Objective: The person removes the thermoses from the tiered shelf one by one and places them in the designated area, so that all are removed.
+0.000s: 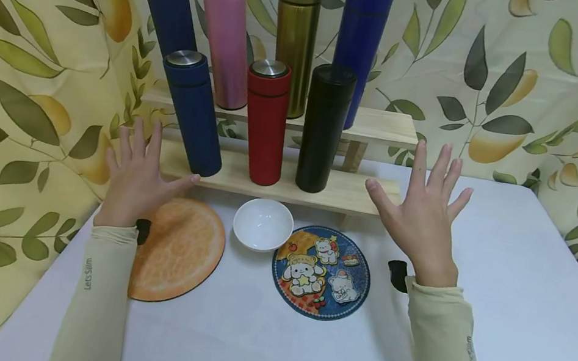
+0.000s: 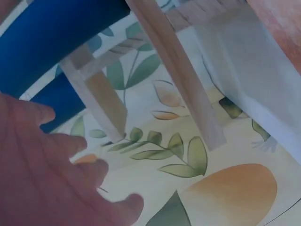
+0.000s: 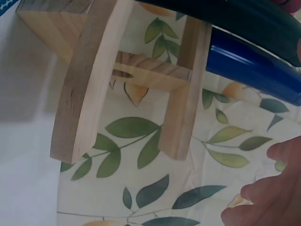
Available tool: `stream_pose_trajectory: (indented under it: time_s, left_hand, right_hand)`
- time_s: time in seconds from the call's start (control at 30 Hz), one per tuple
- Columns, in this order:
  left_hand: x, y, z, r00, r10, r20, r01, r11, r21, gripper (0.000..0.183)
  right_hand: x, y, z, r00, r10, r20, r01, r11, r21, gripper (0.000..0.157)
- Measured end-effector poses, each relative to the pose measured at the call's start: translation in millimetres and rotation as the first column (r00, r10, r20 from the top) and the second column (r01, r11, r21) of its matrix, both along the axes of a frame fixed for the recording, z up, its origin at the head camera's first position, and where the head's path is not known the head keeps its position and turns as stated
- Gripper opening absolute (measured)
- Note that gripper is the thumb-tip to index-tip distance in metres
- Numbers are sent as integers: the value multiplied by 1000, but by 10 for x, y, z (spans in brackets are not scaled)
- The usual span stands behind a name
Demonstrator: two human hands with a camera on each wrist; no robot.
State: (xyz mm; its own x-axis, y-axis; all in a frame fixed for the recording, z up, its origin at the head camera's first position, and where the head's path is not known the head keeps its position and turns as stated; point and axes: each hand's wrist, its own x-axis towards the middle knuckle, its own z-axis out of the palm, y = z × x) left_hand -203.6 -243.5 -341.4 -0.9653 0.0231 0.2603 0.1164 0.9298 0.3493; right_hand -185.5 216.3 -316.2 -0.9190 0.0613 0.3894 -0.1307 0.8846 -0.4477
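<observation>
My left hand (image 1: 134,186), fingers spread and holding nothing, hovers over the orange round mat (image 1: 184,252), near the left end of the wooden stand (image 1: 271,185). Its thumb overlaps the base of a short navy flask (image 1: 193,114) in the head view. At the stand's right end, my right hand (image 1: 424,224) is likewise spread with nothing in it. A red flask (image 1: 264,128) and a black flask (image 1: 323,136) share the lower shelf with the navy one. In the left wrist view, fingertips (image 2: 127,207) lie near blue flasks (image 2: 56,42).
The upper shelf (image 1: 385,126) bears a tall navy flask (image 1: 166,3), a pink one (image 1: 226,36), a gold one (image 1: 294,39) and a blue one (image 1: 361,36). In front stand a white bowl (image 1: 263,224) and a round cartoon mat (image 1: 316,304). Leaf-patterned cloth (image 1: 502,81) hangs behind.
</observation>
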Motion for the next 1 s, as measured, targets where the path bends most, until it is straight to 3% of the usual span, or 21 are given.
stream_pose_trajectory:
  time_s: [0.17, 0.37, 0.5, 0.7, 0.83, 1.0]
  left_hand:
    - [-109, -131, -39, 997, -49, 58, 50, 999, -10, 129]
    - [-225, -198, -131, 990, -60, 125, 59, 998, 6, 128]
    - [-323, -183, -215, 983, -71, 168, 70, 997, 10, 128]
    - [-377, -194, -284, 981, -59, 187, 55, 998, 26, 132]
    - [-424, -189, -336, 979, -53, 199, 45, 998, 46, 134]
    - [-482, -133, -350, 964, -37, 262, 36, 999, 9, 131]
  right_hand:
    - [13, -38, 33, 999, 40, -24, -42, 997, -68, 107]
    - [10, -52, 32, 998, 63, -30, -66, 992, -103, 105]
    - [-15, -59, 11, 993, 108, -42, -114, 978, -177, 101]
    - [-34, -117, 26, 977, 206, -58, -213, 913, -347, 94]
    - [-22, -140, 49, 967, 251, -37, -240, 861, -448, 88]
    - [23, -177, 64, 949, 316, -5, -263, 784, -562, 84]
